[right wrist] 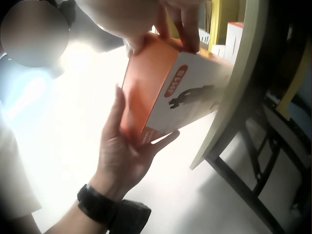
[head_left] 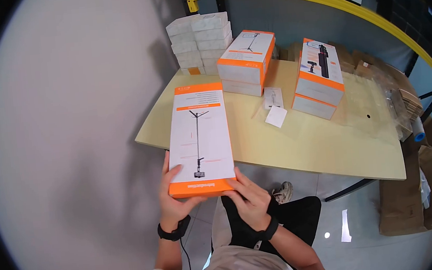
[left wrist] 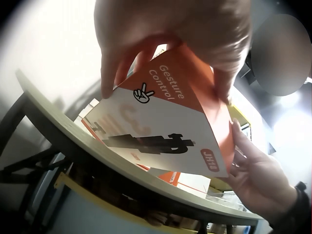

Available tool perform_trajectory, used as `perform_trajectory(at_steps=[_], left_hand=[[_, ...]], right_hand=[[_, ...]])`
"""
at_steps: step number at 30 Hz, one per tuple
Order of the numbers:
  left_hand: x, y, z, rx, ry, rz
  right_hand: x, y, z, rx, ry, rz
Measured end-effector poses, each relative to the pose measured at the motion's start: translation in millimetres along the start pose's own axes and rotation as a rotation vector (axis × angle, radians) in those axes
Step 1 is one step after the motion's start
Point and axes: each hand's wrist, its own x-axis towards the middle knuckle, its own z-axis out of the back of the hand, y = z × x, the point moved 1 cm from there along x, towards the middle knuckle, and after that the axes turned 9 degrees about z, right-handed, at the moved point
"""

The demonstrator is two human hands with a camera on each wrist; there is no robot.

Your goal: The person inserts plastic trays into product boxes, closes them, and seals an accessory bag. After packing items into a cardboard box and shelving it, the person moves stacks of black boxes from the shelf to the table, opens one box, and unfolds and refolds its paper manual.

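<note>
Both hands hold a white-and-orange carton [head_left: 199,136] printed with a picture of a tripod selfie stick. My left hand [head_left: 175,197] grips its near left corner, the thumb lying over the printed top face. At the near right corner my right hand [head_left: 252,202] pinches the orange end. The carton is in front of the table's near left edge, its far part overlapping the tabletop in the head view. From the left wrist, a side face [left wrist: 151,131] reads "Gesture Control" and "JH18". The orange end panel [right wrist: 146,87] faces the body in the right wrist view.
On the pale table [head_left: 305,147] stand two stacks of similar cartons, one in the middle [head_left: 243,64] and one at right [head_left: 317,78]. White boxes [head_left: 199,43] are piled at the back left. Small white packets [head_left: 275,113] lie between. An open cardboard box [head_left: 411,194] is on the floor.
</note>
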Motion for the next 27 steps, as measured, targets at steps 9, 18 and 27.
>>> perform_trajectory(at_steps=[9,18,27], left_hand=[[62,39,68,-0.061,-0.071,0.095],[144,117,112,0.047,0.033,0.311],[136,117,157,0.001,0.166,0.446]], right_hand=[[24,-13,15,0.148,0.269,-0.038],[33,-33,94,-0.138,0.12,-0.253],[35,-45,148,-0.187,-0.081,-0.323]])
